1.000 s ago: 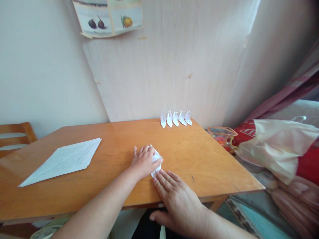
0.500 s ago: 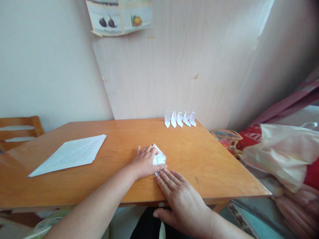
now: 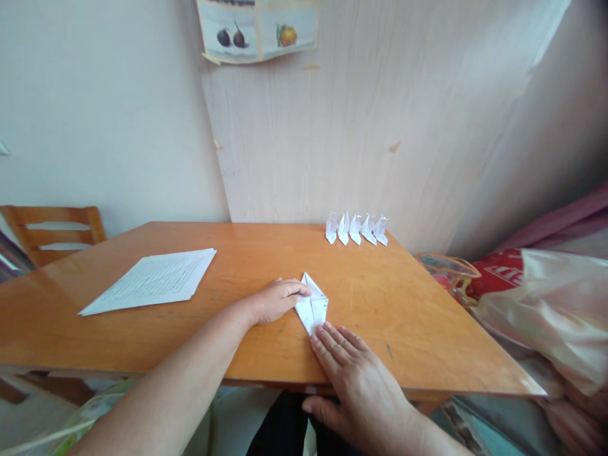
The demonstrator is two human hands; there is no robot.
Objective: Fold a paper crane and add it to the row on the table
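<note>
A small piece of folded white paper (image 3: pixel 312 309) lies on the table in front of me, kite-shaped, with a crease down its middle and some print at its right corner. My left hand (image 3: pixel 280 299) comes in from the left, its fingers closed together at the paper's left edge, fingertips on the upper part. At the paper's lower tip rests my right hand (image 3: pixel 349 361), flat, with fingers stretched out and the thumb apart near the table's front edge. The undersides of both hands are hidden.
Several folded white paper figures (image 3: pixel 355 229) stand in a row at the table's back right. Left on the wooden table (image 3: pixel 266 253) lies a stack of printed sheets (image 3: pixel 156 278). A wooden chair (image 3: pixel 57 234) is at far left; bags (image 3: pixel 546 304) sit beyond the right edge.
My left hand has shifted off the middle of the folded paper toward its left edge, uncovering more of it. My right hand keeps its place at the lower tip. The view has turned slightly left.
</note>
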